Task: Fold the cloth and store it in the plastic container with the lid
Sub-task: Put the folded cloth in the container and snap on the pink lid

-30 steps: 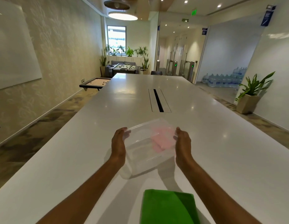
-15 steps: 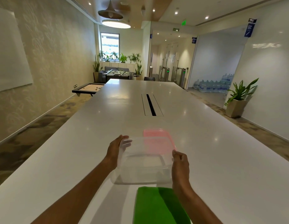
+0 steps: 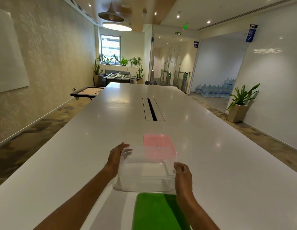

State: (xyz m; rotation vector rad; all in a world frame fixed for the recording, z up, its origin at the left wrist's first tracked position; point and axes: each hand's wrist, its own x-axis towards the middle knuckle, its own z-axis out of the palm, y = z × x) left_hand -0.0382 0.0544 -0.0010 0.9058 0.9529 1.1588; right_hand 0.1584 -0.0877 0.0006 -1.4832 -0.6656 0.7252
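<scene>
White table (image 3: 88, 155): both hands' fingers grip clear container (image 3: 144, 176), beyond folded green cloth (image 3: 156, 211)

Both bare hands grip a clear rectangular plastic container (image 3: 144, 171) over a long glossy white table (image 3: 78, 155): the left hand (image 3: 115, 156) at its far-left corner, the right hand (image 3: 182, 173) on its right rim. A pink plastic lid (image 3: 157, 141) lies flat just beyond it. A folded bright green cloth (image 3: 154, 211) lies nearest the camera.

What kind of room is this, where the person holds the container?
Probably an office meeting room or lounge: a long white conference table with a cable slot, a whiteboard on the wall, and a foosball table beyond.
</scene>
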